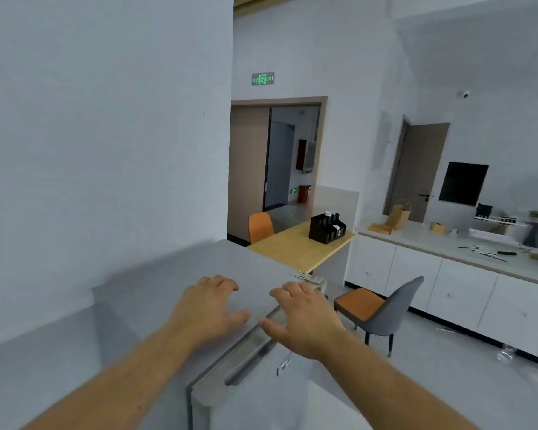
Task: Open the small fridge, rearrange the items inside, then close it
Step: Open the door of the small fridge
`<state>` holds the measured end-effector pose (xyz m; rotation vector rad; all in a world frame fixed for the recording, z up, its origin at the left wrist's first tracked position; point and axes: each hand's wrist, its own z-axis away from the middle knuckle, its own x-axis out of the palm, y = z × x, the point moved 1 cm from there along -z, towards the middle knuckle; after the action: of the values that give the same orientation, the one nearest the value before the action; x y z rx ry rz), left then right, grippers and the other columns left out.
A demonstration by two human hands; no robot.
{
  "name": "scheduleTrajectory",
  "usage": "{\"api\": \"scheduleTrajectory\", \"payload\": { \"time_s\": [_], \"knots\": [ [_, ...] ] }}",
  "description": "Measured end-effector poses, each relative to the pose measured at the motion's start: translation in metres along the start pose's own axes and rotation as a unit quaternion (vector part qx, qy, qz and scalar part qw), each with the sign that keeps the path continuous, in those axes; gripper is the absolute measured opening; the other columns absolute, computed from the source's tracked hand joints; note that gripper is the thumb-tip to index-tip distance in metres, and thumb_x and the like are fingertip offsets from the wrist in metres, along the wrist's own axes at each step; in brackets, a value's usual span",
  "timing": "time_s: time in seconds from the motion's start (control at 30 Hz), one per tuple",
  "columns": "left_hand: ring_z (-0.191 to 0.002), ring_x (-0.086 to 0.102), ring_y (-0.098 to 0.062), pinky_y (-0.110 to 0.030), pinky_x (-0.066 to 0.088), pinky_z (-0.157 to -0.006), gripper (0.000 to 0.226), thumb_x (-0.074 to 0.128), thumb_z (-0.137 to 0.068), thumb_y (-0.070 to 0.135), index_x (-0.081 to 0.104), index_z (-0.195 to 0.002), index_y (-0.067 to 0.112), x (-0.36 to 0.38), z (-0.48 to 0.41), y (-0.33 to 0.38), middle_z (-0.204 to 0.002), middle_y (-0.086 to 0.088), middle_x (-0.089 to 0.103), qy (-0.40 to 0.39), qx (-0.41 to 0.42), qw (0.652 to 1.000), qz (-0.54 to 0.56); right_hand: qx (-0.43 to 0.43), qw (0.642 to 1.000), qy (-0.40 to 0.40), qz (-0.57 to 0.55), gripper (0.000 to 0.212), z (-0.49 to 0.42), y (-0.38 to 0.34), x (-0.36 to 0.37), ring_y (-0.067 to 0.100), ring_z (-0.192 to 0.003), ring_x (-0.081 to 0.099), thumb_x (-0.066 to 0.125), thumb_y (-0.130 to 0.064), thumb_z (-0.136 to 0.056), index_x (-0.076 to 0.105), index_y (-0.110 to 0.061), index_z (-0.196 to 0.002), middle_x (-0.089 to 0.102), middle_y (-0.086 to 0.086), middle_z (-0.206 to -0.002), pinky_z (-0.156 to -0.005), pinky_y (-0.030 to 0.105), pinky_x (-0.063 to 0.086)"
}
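The small grey fridge (174,274) stands against the left wall, seen from above. Its door (255,389) faces lower right and looks shut, with a long handle (249,361) along its top edge. My left hand (208,308) rests flat on the fridge top, fingers spread. My right hand (305,321) lies over the front top edge above the door, fingers apart, holding nothing. The inside of the fridge is hidden.
An orange and grey chair (382,308) stands just right of the fridge. Behind it a wooden table (292,249) carries a black organiser (326,229). White counter cabinets (448,274) run along the right, with a person at the far right edge.
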<state>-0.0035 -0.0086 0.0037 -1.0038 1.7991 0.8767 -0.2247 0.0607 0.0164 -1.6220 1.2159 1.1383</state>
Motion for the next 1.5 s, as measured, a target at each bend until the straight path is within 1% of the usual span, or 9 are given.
{"api": "scheduleTrajectory", "payload": {
  "time_s": [0.27,0.5,0.7,0.77,0.83,0.93,1.1,1.3,1.5],
  "knots": [
    [-0.126,0.050,-0.017,-0.042,0.046,-0.103,0.079,0.041,-0.078,0.088,0.056,-0.135,0.035,0.030,0.010,-0.011,-0.142,0.010,0.057,-0.049,-0.010,0.998,0.031,-0.025,0.999,-0.024,-0.016,0.069,0.006,-0.013,0.049,0.021,-0.131,0.040,0.030,-0.077,-0.093,0.046,-0.031,-0.142,0.049,-0.003,-0.139,-0.110,0.042,0.035],
    [-0.127,0.050,-0.016,-0.038,0.045,-0.105,0.074,0.042,-0.082,0.084,0.058,-0.133,0.034,0.042,0.010,-0.013,-0.139,0.009,0.061,-0.048,-0.019,0.998,0.044,-0.001,0.998,0.008,-0.066,0.077,0.012,-0.010,0.090,0.019,-0.156,0.008,0.011,-0.077,-0.096,0.031,-0.033,-0.156,0.028,0.000,-0.165,-0.127,0.045,-0.002],
    [-0.128,0.049,-0.017,-0.039,0.044,-0.106,0.070,0.043,-0.082,0.081,0.057,-0.133,0.035,0.041,0.010,-0.012,-0.139,0.008,0.061,-0.053,-0.024,0.997,0.048,0.012,0.994,0.038,-0.100,0.077,0.019,-0.012,0.096,0.017,-0.156,0.006,0.009,-0.077,-0.097,0.034,-0.033,-0.155,0.029,-0.001,-0.165,-0.126,0.041,-0.007],
    [-0.127,0.050,-0.017,-0.039,0.045,-0.106,0.069,0.043,-0.082,0.080,0.057,-0.133,0.034,0.040,0.010,-0.012,-0.138,0.008,0.061,-0.047,-0.026,0.997,0.053,0.024,0.992,0.046,-0.115,0.070,0.023,-0.015,0.096,0.018,-0.156,0.010,0.015,-0.072,-0.101,0.038,-0.032,-0.153,0.032,-0.003,-0.164,-0.126,0.042,-0.004],
    [-0.126,0.051,-0.017,-0.039,0.046,-0.104,0.070,0.043,-0.082,0.080,0.058,-0.132,0.034,0.039,0.009,-0.012,-0.137,0.008,0.062,-0.045,-0.024,0.997,0.052,0.025,0.989,0.078,-0.121,0.055,0.028,-0.019,0.094,0.020,-0.148,0.029,0.028,-0.062,-0.104,0.050,-0.030,-0.142,0.047,-0.003,-0.152,-0.126,0.046,0.016],
    [-0.125,0.051,-0.016,-0.039,0.046,-0.103,0.068,0.043,-0.082,0.081,0.059,-0.130,0.035,0.040,0.009,-0.012,-0.135,0.008,0.063,-0.043,-0.024,0.997,0.053,-0.034,0.977,0.180,-0.107,0.020,0.032,-0.027,0.087,0.016,-0.101,0.053,0.049,-0.039,-0.104,0.061,-0.022,-0.103,0.059,-0.005,-0.104,-0.095,0.041,0.047],
    [-0.122,0.052,-0.015,-0.039,0.048,-0.101,0.065,0.043,-0.083,0.079,0.059,-0.130,0.035,0.041,0.008,-0.011,-0.135,0.009,0.063,-0.040,-0.021,0.998,0.047,-0.111,0.974,0.177,-0.084,0.030,0.035,-0.032,0.076,0.016,-0.071,0.045,0.054,-0.032,-0.103,0.058,-0.018,-0.078,0.053,-0.003,-0.075,-0.074,0.035,0.047],
    [-0.124,0.052,-0.016,-0.040,0.048,-0.101,0.062,0.046,-0.086,0.077,0.058,-0.130,0.036,0.041,0.010,-0.012,-0.136,0.008,0.063,-0.040,-0.023,0.998,0.051,-0.104,0.984,0.101,-0.100,0.036,0.045,-0.031,0.072,0.018,-0.077,0.051,0.048,-0.037,-0.107,0.068,-0.015,-0.087,0.059,0.001,-0.082,-0.079,0.033,0.045],
    [-0.124,0.051,-0.014,-0.039,0.048,-0.100,0.058,0.049,-0.087,0.075,0.058,-0.129,0.037,0.040,0.011,-0.013,-0.135,0.010,0.062,-0.041,-0.032,0.996,0.070,-0.101,0.982,0.102,-0.121,0.031,0.045,-0.033,0.067,0.018,-0.076,0.048,0.055,-0.033,-0.104,0.069,-0.013,-0.084,0.058,0.002,-0.080,-0.076,0.035,0.045]
  ]
}}
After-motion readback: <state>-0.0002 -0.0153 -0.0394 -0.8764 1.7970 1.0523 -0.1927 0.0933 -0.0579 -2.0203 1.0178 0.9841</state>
